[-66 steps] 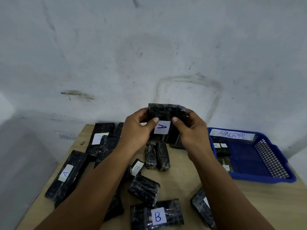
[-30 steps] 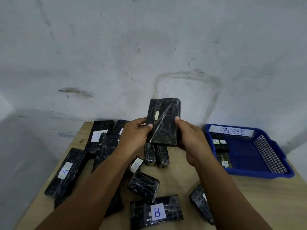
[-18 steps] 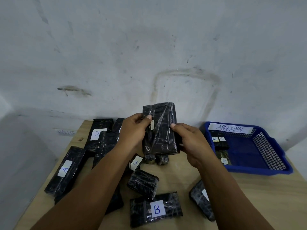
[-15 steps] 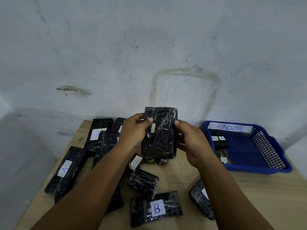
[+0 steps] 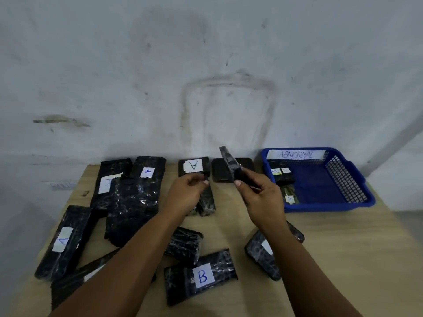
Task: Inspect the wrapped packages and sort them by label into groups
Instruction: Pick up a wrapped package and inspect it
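Note:
My right hand (image 5: 261,195) grips a black wrapped package (image 5: 229,162) edge-on, tilted up over the far middle of the table; its label is hidden. My left hand (image 5: 185,193) hovers just left of it, fingers loosely curled, holding nothing. Behind them lie a package with an upside-down A label (image 5: 193,166) and an unlabelled one (image 5: 220,173). Long packages marked A (image 5: 146,179) (image 5: 63,241) lie at the left. A package marked B (image 5: 201,276) lies near the front.
A blue basket (image 5: 325,205) labelled ABNORMAL stands at the far right and holds a few small packages (image 5: 282,176). More black packages (image 5: 184,245) (image 5: 263,255) lie under my forearms. The wooden table (image 5: 343,259) meets a white wall.
My left hand has let go of the package. My right hand alone now holds it, turned edge-on and moved right and toward the wall. The view has tipped down.

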A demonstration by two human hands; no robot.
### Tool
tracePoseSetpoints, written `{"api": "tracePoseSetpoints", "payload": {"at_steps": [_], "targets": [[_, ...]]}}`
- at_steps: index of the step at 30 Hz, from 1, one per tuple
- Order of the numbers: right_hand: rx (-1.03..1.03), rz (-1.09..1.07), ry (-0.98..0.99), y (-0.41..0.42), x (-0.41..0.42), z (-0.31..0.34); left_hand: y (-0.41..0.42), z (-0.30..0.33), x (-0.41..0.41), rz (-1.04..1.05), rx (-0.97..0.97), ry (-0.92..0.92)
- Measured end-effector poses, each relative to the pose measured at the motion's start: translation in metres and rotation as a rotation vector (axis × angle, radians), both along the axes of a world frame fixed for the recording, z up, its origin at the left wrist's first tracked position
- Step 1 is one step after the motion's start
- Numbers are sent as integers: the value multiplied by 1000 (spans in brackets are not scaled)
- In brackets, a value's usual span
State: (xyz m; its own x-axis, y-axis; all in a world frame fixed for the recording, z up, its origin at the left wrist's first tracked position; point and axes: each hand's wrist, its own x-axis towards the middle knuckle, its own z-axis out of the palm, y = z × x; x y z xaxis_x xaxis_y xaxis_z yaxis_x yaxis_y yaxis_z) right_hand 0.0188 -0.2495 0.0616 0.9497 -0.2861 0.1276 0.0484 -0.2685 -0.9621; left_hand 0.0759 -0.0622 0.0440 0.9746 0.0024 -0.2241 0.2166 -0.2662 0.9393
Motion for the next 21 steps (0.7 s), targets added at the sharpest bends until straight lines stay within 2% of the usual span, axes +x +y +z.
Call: {"api": "tracePoseSetpoints", "payload": {"at_steps": [5, 12, 17, 21], "targets": [[-325, -208, -63, -54, -9, -38, -44, -36, -3, -94, 109, 30], [-590, -406, -98, -147, 13, -66, -101, -69, 3, -177, 186, 64], [-847, -344, -50, -193, 48, -75, -126, -89, 16, -232, 341, 69], [-918, -247, 194, -215, 80, -83, -136, -113, 24, -276, 423, 99]]}}
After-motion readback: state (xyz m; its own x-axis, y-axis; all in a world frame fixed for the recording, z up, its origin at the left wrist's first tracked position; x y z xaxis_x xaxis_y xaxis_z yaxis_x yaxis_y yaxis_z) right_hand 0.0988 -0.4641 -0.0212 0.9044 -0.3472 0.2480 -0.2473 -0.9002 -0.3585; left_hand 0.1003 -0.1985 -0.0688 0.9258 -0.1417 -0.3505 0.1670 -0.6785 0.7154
